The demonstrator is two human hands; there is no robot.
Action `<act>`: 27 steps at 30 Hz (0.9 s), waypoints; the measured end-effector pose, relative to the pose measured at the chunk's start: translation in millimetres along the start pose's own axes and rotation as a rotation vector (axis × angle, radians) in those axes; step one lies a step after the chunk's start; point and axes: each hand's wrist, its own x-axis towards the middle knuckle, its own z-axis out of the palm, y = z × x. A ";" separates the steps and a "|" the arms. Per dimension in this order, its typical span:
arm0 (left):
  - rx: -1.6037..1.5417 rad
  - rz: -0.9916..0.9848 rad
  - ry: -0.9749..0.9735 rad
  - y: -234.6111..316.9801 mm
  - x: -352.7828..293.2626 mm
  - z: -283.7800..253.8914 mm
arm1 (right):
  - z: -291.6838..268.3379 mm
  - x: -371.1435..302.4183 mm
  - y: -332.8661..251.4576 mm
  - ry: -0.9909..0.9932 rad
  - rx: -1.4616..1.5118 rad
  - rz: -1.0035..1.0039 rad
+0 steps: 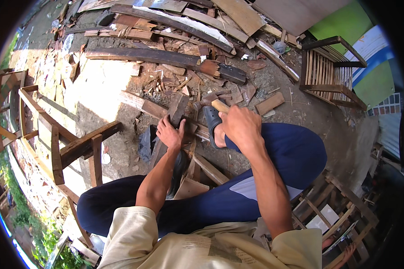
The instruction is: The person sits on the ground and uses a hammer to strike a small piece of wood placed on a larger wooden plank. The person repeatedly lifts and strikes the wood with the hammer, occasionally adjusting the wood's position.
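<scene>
My left hand (169, 133) grips a dark length of wood (178, 106), thumb on one side and fingers on the other. That piece lies across a longer weathered plank (144, 106) low over the ground. My right hand (242, 124) is closed around a pale wooden handle (220, 106), held above my shoe, to the right of the dark wood. The handle looks like a hammer's, but I cannot make out its head. A dark clog (212, 122) on my foot is beside the plank's right part. More wooden strips (210, 169) lie between my legs.
Wooden chair frames (78, 145) stand at the left. A slatted wooden frame (330, 71) leans at the far right. Long beams (152, 57) and scrap wood lie across the far ground. A loose block (270, 104) is beyond my right knee. Another person's hand (345, 256) shows at lower right.
</scene>
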 end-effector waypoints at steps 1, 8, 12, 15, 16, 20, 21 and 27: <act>0.044 0.004 -0.025 -2.9 5.2 -1.2 | 0.3 3.3 0.1 0.006 0.015 0.025; 0.087 0.293 -0.201 -39.9 45.2 -12.9 | 49.7 38.8 19.8 0.163 0.408 0.015; 0.070 0.288 -0.270 -40.6 50.5 -14.6 | 38.0 44.3 3.9 -0.357 1.098 0.200; 0.035 0.282 -0.258 -42.5 44.6 -13.7 | 62.5 67.2 -0.4 -0.095 0.629 0.081; 0.018 0.277 -0.255 -43.2 45.8 -14.5 | 78.7 78.5 0.7 0.033 0.424 0.012; -0.019 0.264 -0.262 -43.5 45.9 -11.2 | 128.5 99.8 8.1 0.143 0.466 -0.054; -0.015 0.260 -0.279 -45.0 45.9 -11.3 | 132.8 98.7 6.8 0.234 0.507 -0.115; 0.006 0.247 -0.295 -45.1 46.5 -10.6 | 130.6 115.5 4.4 0.268 0.609 -0.367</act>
